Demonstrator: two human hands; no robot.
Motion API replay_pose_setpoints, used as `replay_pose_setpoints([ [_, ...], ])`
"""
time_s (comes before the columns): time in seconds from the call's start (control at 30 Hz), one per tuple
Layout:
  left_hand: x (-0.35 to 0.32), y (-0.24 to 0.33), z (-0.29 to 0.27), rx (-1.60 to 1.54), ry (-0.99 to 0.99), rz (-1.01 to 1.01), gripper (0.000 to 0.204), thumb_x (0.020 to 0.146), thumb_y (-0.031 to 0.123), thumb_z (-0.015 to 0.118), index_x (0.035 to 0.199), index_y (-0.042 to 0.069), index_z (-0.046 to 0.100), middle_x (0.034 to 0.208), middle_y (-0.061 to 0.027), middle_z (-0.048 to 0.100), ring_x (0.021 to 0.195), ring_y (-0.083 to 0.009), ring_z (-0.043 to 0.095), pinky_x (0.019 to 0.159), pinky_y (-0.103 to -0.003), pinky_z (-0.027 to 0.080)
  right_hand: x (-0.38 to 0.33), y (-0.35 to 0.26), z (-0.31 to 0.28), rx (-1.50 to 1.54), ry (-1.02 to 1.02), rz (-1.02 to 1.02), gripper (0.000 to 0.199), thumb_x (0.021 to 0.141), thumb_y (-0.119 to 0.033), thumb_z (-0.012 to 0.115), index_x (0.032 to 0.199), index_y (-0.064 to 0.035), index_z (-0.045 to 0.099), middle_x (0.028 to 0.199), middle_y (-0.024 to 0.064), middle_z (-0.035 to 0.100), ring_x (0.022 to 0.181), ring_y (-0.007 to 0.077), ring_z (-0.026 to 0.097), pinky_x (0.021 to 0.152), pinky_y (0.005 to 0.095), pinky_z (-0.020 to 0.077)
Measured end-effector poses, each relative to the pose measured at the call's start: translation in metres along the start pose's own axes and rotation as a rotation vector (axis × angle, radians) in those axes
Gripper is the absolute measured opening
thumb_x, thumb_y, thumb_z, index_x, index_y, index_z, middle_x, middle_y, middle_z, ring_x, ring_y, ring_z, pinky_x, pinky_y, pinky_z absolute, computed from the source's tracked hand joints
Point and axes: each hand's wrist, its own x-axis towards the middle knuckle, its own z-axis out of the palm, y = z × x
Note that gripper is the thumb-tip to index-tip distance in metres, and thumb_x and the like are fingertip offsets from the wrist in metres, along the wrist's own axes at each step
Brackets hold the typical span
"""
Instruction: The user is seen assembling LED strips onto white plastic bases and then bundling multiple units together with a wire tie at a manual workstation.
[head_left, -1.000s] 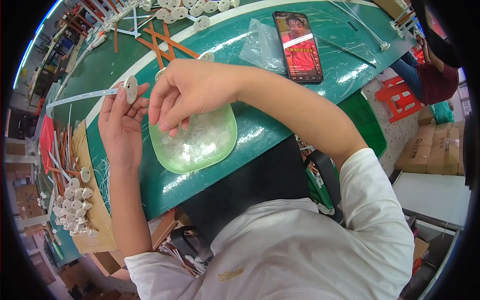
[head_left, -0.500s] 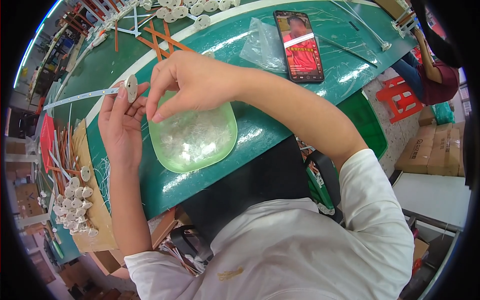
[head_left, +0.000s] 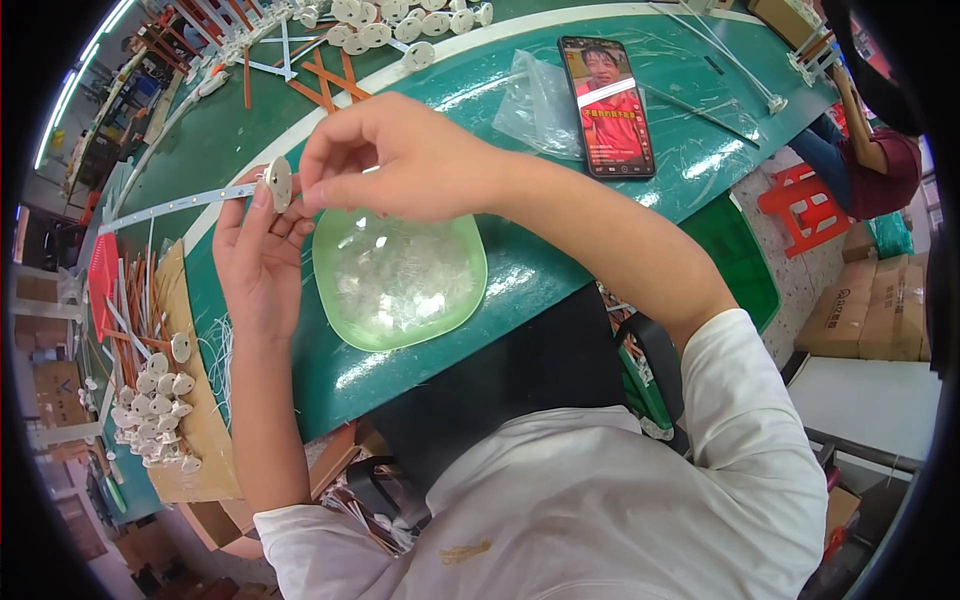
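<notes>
My left hand (head_left: 258, 262) is closed on a light strip that ends in a round white disc (head_left: 279, 185). The pale strip (head_left: 170, 208), dotted with small LEDs, sticks out to the left of the fingers. My right hand (head_left: 415, 165) comes across from the right with thumb and forefinger pinched together, close beside the disc. Whatever those fingertips hold is too small to make out. Below both hands sits a light green bowl (head_left: 368, 340) with a heap of tiny clear plastic pieces (head_left: 405, 285); the right hand covers its far edge.
A phone (head_left: 610, 110) playing a video lies beside a clear plastic bag (head_left: 540, 105) on the green table (head_left: 540, 250). Finished-looking disc pieces (head_left: 155, 405) pile up on cardboard at the left, and more discs (head_left: 400, 30) lie at the back. Another person (head_left: 880, 165) sits at the far right.
My right hand has moved up from over the bowl, bringing its fingertips next to the white disc. My left hand still holds the strip. The whole view has shifted slightly.
</notes>
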Motion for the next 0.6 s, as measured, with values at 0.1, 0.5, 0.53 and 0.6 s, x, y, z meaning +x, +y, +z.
replay_pose_setpoints([
  [0.1, 0.001, -0.003, -0.009, -0.037, -0.064, 0.033, 0.036, 0.094, 0.020, 0.057, 0.124, 0.000, 0.050, 0.109, -0.0131, 0.064, 0.089, -0.0182, 0.062, 0.076, -0.029, 0.047, 0.002, -0.005, 0.002, 0.033, 0.097, 0.074, 0.010, 0.085, -0.009, 0.067, 0.089, -0.0001, 0.064, 0.083, 0.0035, 0.066, 0.076, 0.0094, 0.062, 0.068, 0.0235, 0.0490],
  [0.5, -0.003, -0.005, -0.001, -0.215, -0.075, 0.053, 0.049, 0.088, 0.009, 0.066, 0.132, 0.001, 0.047, 0.127, -0.0187, 0.055, 0.108, -0.0207, 0.057, 0.088, -0.032, 0.048, -0.004, -0.007, 0.014, -0.231, 0.321, -0.312, 0.007, 0.082, -0.005, 0.068, 0.087, -0.0009, 0.070, 0.080, 0.0063, 0.067, 0.068, 0.0089, 0.061, 0.059, 0.0208, 0.0479],
  [0.53, -0.004, -0.005, -0.002, -0.222, -0.058, 0.034, 0.050, 0.086, 0.008, 0.068, 0.131, -0.001, 0.048, 0.126, -0.0192, 0.055, 0.110, -0.0216, 0.056, 0.089, -0.032, 0.047, -0.006, -0.008, 0.016, -0.244, 0.327, -0.296, 0.008, 0.082, -0.004, 0.069, 0.089, -0.0006, 0.071, 0.081, 0.0073, 0.068, 0.068, 0.0100, 0.062, 0.058, 0.0223, 0.0502],
  [0.6, -0.006, -0.005, -0.001, -0.221, -0.061, 0.051, 0.050, 0.086, 0.007, 0.068, 0.130, -0.002, 0.048, 0.126, -0.0194, 0.056, 0.111, -0.0224, 0.056, 0.092, -0.033, 0.047, -0.007, -0.007, 0.020, -0.256, 0.332, -0.322, 0.008, 0.081, -0.003, 0.069, 0.089, -0.0003, 0.071, 0.082, 0.0079, 0.068, 0.069, 0.0107, 0.063, 0.060, 0.0231, 0.0517],
])
